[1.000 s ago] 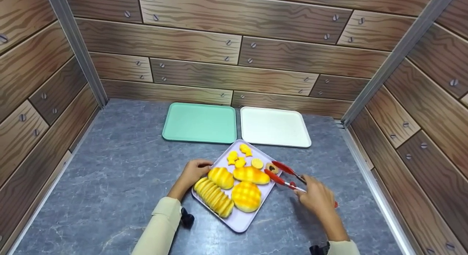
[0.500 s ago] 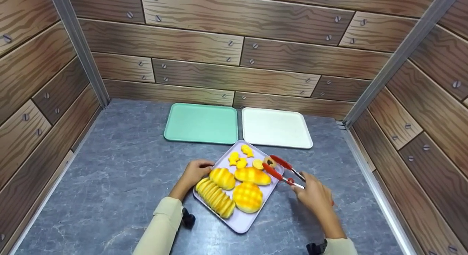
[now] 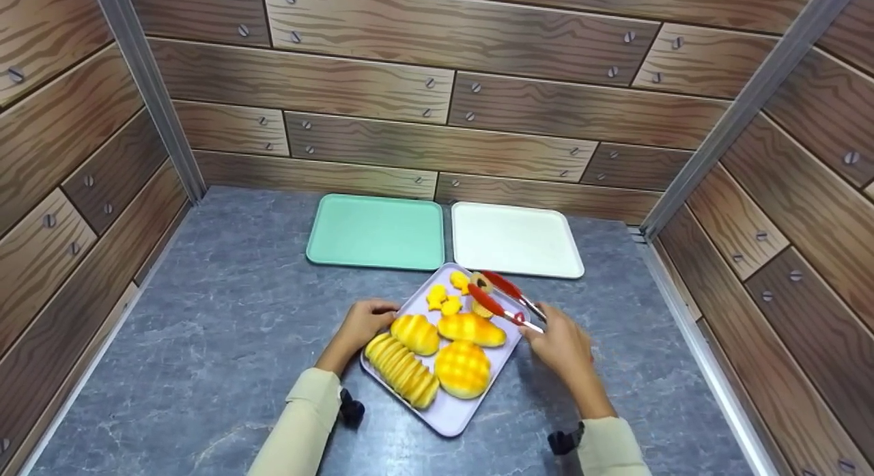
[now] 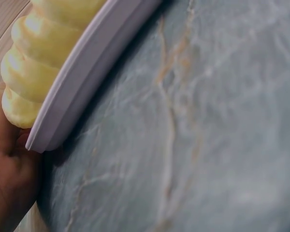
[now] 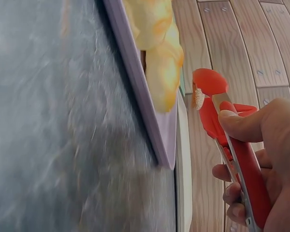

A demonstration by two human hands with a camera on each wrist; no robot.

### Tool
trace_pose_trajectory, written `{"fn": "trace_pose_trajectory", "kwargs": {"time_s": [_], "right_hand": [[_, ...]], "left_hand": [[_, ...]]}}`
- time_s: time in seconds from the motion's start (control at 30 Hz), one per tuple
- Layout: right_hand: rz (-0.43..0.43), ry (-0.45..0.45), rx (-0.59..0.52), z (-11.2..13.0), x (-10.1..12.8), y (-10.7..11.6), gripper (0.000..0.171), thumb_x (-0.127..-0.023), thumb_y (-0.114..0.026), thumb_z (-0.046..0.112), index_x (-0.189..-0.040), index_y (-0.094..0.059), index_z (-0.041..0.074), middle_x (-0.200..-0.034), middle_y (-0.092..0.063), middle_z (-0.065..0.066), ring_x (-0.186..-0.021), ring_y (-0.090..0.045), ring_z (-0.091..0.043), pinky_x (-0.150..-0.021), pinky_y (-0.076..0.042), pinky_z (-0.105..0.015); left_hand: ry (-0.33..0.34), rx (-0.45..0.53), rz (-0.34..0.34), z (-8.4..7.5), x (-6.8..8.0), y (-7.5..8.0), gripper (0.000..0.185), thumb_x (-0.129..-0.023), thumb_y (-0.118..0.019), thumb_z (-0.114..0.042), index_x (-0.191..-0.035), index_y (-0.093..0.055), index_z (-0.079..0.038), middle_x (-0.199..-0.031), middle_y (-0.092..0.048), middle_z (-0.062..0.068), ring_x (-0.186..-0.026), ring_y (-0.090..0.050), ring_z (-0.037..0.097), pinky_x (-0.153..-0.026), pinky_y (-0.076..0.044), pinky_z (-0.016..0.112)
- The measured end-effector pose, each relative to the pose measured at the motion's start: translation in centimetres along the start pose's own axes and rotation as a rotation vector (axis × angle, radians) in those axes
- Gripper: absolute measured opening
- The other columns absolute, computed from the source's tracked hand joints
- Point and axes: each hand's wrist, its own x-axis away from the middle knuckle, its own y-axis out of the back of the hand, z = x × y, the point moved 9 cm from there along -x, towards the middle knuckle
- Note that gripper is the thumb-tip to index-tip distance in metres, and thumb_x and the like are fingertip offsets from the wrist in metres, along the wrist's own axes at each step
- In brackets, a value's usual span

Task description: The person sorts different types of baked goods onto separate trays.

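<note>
The left hand [image 3: 362, 326] grips the left edge of a lilac tray [image 3: 447, 420]; in the left wrist view its fingers meet the tray's rim. The right hand [image 3: 563, 346] holds red-tipped metal tongs [image 5: 249, 179]. Between the tong tips is a round brown cookie [image 3: 481, 283] with a dark centre, raised above the tray's far right part. On the tray lie a sliced loaf [image 3: 401, 370], a round checked bun [image 3: 462, 369], a long bread [image 3: 471, 329], a ridged bread roll [image 3: 415, 334], small yellow fish-shaped pieces [image 3: 437, 296] and a round yellow biscuit [image 3: 482, 309], partly hidden by the tongs.
A green tray [image 3: 375, 231] and a white tray [image 3: 517, 240] lie side by side beyond the lilac tray, both with nothing on them. Wood-patterned walls [image 3: 369, 138] enclose the grey marbled table [image 3: 225, 312] at the back and both sides.
The tongs have closed on the cookie, lifted it from the tray's right corner and carried it left and away from the person. The left hand has stayed at the tray's edge.
</note>
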Motion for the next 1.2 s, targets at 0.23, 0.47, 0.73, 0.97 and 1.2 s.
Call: {"fn": "trace_pose_trajectory", "kwargs": {"time_s": [0.23, 0.47, 0.73, 0.97, 1.2], "right_hand": [[0.011, 0.039, -0.016, 3.0, -2.4, -1.2, 0.057, -0.087, -0.076, 0.038, -0.135, -0.06, 0.012, -0.126, -0.068, -0.014, -0.109, -0.065, -0.036, -0.088, -0.049, -0.057], [0.063, 0.038, -0.017, 5.2, -4.5, -2.9, 0.061, -0.09, -0.072, 0.041, -0.142, -0.056, 0.013, -0.134, -0.064, -0.012, -0.118, -0.063, -0.036, -0.095, -0.046, -0.058], [0.101, 0.021, -0.015, 6.7, -6.6, -4.8, 0.067, -0.092, -0.069, 0.043, -0.147, -0.051, 0.01, -0.14, -0.059, -0.014, -0.125, -0.058, -0.038, -0.102, -0.043, -0.059], [0.104, 0.026, -0.031, 7.3, -8.1, -5.5, 0.063, -0.092, -0.071, 0.04, -0.144, -0.053, 0.009, -0.129, -0.064, -0.013, -0.116, -0.062, -0.035, -0.097, -0.046, -0.057], [0.116, -0.005, -0.066, 7.0, -9.2, -6.8, 0.062, -0.092, -0.07, 0.039, -0.144, -0.053, 0.008, -0.132, -0.063, -0.015, -0.119, -0.061, -0.035, -0.102, -0.044, -0.056]], "left_hand": [[0.011, 0.016, 0.002, 0.1, -0.1, 0.0, 0.022, -0.094, -0.066, -0.012, -0.111, -0.078, -0.009, -0.116, -0.074, 0.009, -0.115, -0.065, 0.028, -0.1, -0.05, 0.045], [0.005, 0.013, -0.002, 0.0, -0.1, 0.1, 0.021, -0.093, -0.067, -0.011, -0.111, -0.078, -0.008, -0.115, -0.074, 0.01, -0.115, -0.065, 0.028, -0.101, -0.05, 0.045], [-0.03, 0.008, -0.016, -0.2, -0.1, 0.4, 0.021, -0.091, -0.068, -0.01, -0.109, -0.079, -0.006, -0.111, -0.076, 0.01, -0.112, -0.067, 0.029, -0.1, -0.051, 0.045], [-0.007, 0.022, -0.003, -0.2, -0.1, 0.2, 0.021, -0.092, -0.068, -0.01, -0.11, -0.079, -0.007, -0.112, -0.076, 0.009, -0.113, -0.067, 0.028, -0.1, -0.051, 0.044], [-0.019, -0.004, 0.007, -0.3, -0.1, 0.1, 0.021, -0.092, -0.068, -0.011, -0.109, -0.079, -0.008, -0.111, -0.076, 0.008, -0.112, -0.067, 0.026, -0.099, -0.051, 0.044]]}}
